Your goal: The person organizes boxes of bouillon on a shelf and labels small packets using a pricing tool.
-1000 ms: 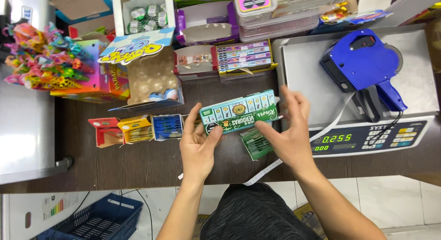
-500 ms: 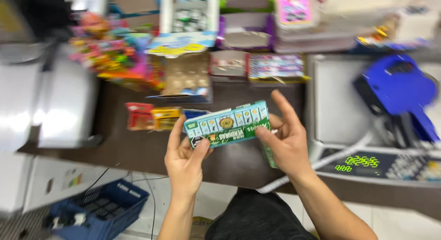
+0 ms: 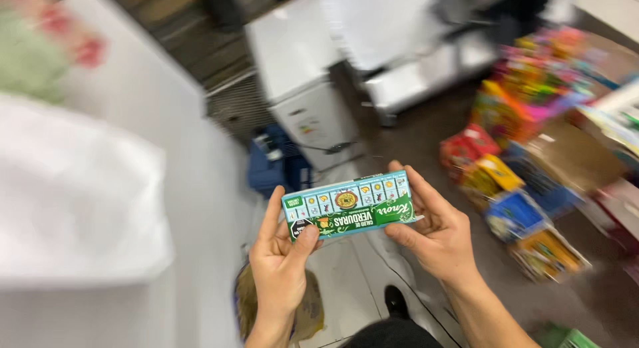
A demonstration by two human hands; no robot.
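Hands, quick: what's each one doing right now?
Left hand: closed on the left end of the green carton.
Right hand: closed on the carton's right end.

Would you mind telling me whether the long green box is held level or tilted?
Slightly tilted: the green box is held lengthwise between the left hand and the right hand, its right end a little higher.

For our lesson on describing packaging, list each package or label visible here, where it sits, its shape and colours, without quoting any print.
Green and light-blue flat box: held level between left hand and right hand, picture row along its top.
Small red, yellow and blue boxes: on the dark counter at right, blurred.
Small label: on the white cabinet front, centre, multicoloured.
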